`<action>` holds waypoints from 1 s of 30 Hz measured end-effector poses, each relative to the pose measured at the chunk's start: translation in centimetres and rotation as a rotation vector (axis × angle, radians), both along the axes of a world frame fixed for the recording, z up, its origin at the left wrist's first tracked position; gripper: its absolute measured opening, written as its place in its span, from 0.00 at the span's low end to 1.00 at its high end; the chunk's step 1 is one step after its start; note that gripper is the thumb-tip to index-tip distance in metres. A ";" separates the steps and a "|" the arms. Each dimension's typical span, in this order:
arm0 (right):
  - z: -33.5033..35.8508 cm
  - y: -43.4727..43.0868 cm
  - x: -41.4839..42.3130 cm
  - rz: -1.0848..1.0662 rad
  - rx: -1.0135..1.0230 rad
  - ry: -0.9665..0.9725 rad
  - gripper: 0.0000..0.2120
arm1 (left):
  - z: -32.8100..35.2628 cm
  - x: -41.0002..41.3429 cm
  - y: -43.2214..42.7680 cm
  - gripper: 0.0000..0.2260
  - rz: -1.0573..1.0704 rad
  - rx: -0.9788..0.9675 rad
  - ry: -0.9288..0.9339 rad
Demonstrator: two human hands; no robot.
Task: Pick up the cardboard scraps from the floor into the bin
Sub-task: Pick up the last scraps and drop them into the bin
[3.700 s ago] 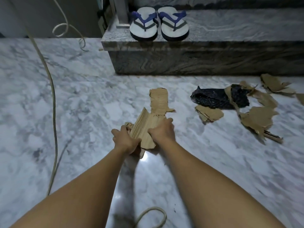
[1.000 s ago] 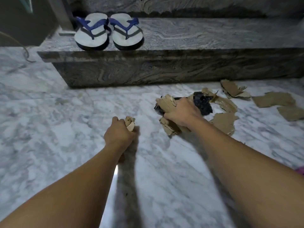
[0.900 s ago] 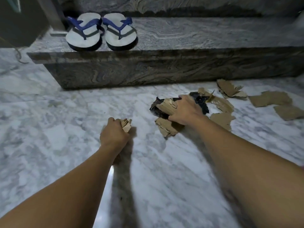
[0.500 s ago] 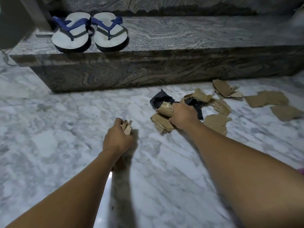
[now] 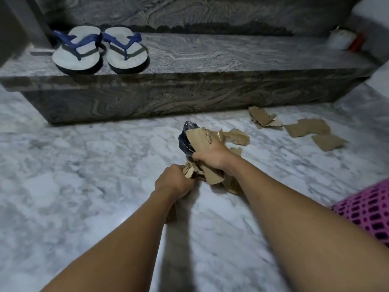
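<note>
My right hand [image 5: 212, 154] grips a bundle of brown cardboard scraps [image 5: 199, 141] together with a crumpled black plastic bag [image 5: 184, 138], lifted off the marble floor. My left hand [image 5: 172, 183] holds a folded wad of cardboard [image 5: 188, 170] right beside that bundle, the two almost touching. More scraps lie on the floor: one behind my right hand [image 5: 236, 137], a curled one near the step [image 5: 262, 120], and two flat pieces [image 5: 308, 127] [image 5: 327, 142] farther right. No bin is in view.
A dark stone step [image 5: 189, 95] runs across the back, with a pair of blue-strapped flip-flops [image 5: 99, 50] on top. A white container [image 5: 341, 39] stands at its right end. Pink patterned fabric [image 5: 368, 207] is at the right edge.
My right hand lifted the scraps and black bag off the floor and drew them toward me. My left hand moved right with its wad until both bundles met.
</note>
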State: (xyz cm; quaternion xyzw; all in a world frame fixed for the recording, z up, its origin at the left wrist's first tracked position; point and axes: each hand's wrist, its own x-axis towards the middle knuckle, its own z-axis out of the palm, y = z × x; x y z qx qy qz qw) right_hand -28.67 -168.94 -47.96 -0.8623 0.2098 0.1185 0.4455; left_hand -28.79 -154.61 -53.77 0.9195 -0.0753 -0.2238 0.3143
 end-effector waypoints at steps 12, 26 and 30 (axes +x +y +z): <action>5.2 -4.0 -5.0 -0.365 0.080 -0.056 0.12 | 2.8 -1.5 -0.1 0.14 0.150 0.008 -0.120; -2.1 -5.0 -7.7 -0.060 -0.429 0.248 0.32 | 2.0 -0.6 -2.0 0.08 0.159 -0.063 -0.174; -2.8 -4.4 -7.1 -0.010 -0.572 0.210 0.25 | -0.4 -0.6 -1.8 0.10 0.135 -0.093 -0.241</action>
